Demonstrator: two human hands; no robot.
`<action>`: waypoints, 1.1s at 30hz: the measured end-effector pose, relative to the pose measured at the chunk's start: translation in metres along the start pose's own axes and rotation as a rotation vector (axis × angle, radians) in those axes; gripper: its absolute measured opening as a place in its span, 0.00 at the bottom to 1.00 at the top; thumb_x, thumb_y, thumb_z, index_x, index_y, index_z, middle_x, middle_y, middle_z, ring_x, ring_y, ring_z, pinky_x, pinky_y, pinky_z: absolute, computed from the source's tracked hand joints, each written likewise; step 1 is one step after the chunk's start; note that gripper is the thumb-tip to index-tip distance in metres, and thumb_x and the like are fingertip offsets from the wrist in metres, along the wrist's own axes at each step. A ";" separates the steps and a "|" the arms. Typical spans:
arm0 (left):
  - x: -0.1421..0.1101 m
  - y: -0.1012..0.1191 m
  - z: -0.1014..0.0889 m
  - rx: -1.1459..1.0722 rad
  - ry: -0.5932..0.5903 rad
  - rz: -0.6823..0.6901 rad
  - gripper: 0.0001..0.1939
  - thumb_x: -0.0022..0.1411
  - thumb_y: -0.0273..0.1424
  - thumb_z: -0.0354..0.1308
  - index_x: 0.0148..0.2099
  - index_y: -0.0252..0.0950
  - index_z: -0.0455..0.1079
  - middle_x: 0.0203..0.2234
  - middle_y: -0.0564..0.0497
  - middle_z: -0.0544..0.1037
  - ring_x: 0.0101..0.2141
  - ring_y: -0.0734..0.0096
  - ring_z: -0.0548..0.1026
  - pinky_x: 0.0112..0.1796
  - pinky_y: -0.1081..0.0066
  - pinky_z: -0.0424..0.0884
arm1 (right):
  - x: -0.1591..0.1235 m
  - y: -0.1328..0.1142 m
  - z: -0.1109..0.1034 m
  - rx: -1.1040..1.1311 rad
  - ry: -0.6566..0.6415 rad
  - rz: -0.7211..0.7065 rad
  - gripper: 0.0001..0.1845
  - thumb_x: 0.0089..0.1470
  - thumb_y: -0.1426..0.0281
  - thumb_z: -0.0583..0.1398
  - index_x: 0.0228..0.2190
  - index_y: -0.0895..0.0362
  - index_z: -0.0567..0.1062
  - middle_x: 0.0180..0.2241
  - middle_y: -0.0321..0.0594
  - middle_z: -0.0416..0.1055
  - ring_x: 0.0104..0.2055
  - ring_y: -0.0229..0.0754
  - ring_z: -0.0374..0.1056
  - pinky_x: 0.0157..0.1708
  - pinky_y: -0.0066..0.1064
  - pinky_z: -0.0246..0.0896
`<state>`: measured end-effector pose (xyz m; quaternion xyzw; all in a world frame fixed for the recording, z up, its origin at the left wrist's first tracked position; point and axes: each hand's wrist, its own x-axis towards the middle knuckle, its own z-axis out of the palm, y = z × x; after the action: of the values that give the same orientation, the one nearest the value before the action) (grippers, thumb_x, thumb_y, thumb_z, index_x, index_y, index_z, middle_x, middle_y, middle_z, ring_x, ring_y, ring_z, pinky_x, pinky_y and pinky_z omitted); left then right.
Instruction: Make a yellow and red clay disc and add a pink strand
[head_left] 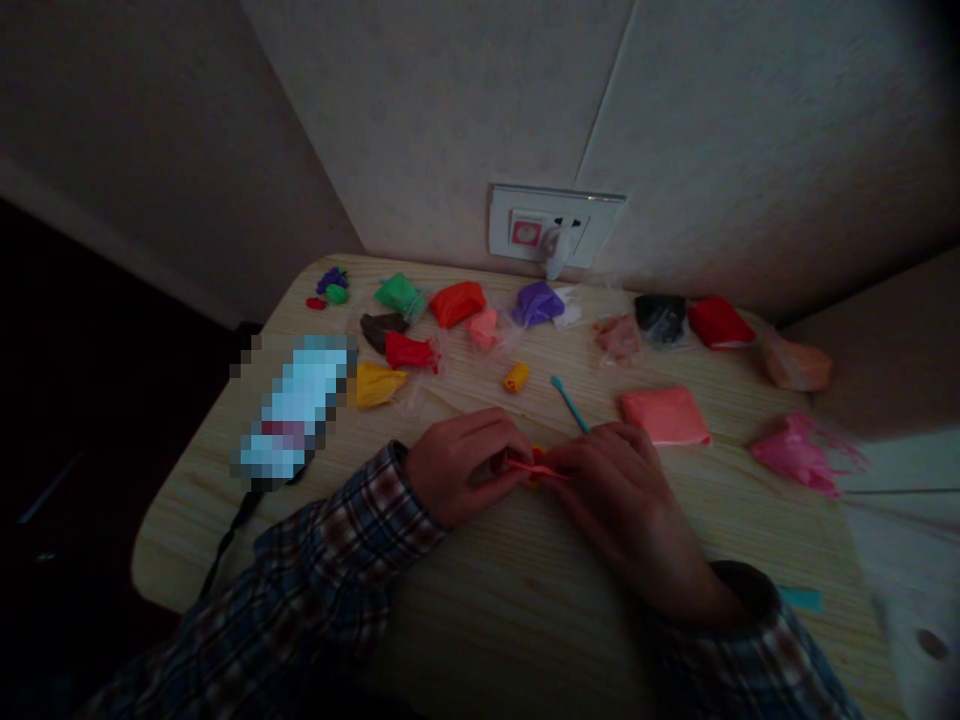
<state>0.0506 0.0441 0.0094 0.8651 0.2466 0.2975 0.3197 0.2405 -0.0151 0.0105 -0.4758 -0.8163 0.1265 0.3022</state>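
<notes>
My left hand (pixel 469 465) and my right hand (pixel 626 495) meet over the table, their fingertips closed on a thin, flat pink-red strip of modelling clay (pixel 534 467). A bit of red and yellow shows just behind the strip, partly covered by my fingers; its shape is hidden. Beyond the fingers lies a small yellow clay roll (pixel 516 377) with dark reddish marks on its end. A teal modelling stick (pixel 570 403) rests beside my right hand, its lower end reaching the knuckles. Farther right is a flat salmon-pink clay block (pixel 665 415).
Bagged clay lumps line the back: green (pixel 401 294), orange-red (pixel 457 303), purple (pixel 538 304), black (pixel 661 318). Small clay fruit shapes (pixel 332 281) sit at the far left corner. A phone (pixel 300 405) with a cable lies left. A pink bag (pixel 799 452) and teal piece (pixel 800 598) are right.
</notes>
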 end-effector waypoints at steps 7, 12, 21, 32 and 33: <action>-0.001 -0.001 -0.001 -0.005 -0.050 -0.033 0.04 0.62 0.29 0.53 0.37 0.34 0.67 0.28 0.51 0.72 0.28 0.75 0.70 0.31 0.75 0.68 | -0.001 -0.001 -0.001 -0.004 0.044 -0.008 0.03 0.60 0.73 0.55 0.32 0.55 0.66 0.26 0.35 0.68 0.31 0.40 0.63 0.41 0.37 0.56; 0.000 0.001 0.000 -0.027 -0.042 -0.006 0.05 0.62 0.30 0.54 0.38 0.32 0.68 0.29 0.50 0.73 0.28 0.75 0.70 0.31 0.75 0.68 | -0.001 -0.002 0.001 -0.001 0.053 -0.028 0.06 0.60 0.74 0.54 0.30 0.55 0.66 0.25 0.34 0.67 0.30 0.39 0.62 0.40 0.37 0.56; 0.000 0.001 0.000 0.000 0.010 -0.009 0.06 0.62 0.28 0.55 0.35 0.31 0.70 0.27 0.50 0.73 0.27 0.75 0.70 0.30 0.76 0.68 | -0.001 -0.001 -0.003 -0.014 0.074 -0.014 0.02 0.59 0.73 0.55 0.35 0.54 0.67 0.27 0.34 0.70 0.31 0.39 0.64 0.40 0.37 0.55; -0.002 -0.003 0.004 -0.030 0.032 0.056 0.06 0.62 0.28 0.54 0.36 0.31 0.70 0.27 0.50 0.73 0.26 0.76 0.70 0.29 0.78 0.68 | 0.000 -0.001 -0.003 -0.006 0.116 -0.027 0.02 0.59 0.73 0.56 0.36 0.56 0.69 0.27 0.35 0.70 0.31 0.38 0.64 0.40 0.35 0.55; -0.002 -0.003 0.003 -0.029 0.039 0.057 0.06 0.62 0.27 0.54 0.36 0.30 0.70 0.27 0.50 0.73 0.27 0.76 0.71 0.29 0.78 0.68 | 0.000 -0.001 -0.003 -0.004 0.122 -0.029 0.02 0.59 0.73 0.56 0.36 0.56 0.69 0.27 0.35 0.70 0.31 0.38 0.64 0.40 0.34 0.55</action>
<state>0.0510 0.0439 0.0045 0.8611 0.2237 0.3271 0.3186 0.2419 -0.0163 0.0136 -0.4713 -0.8034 0.0916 0.3521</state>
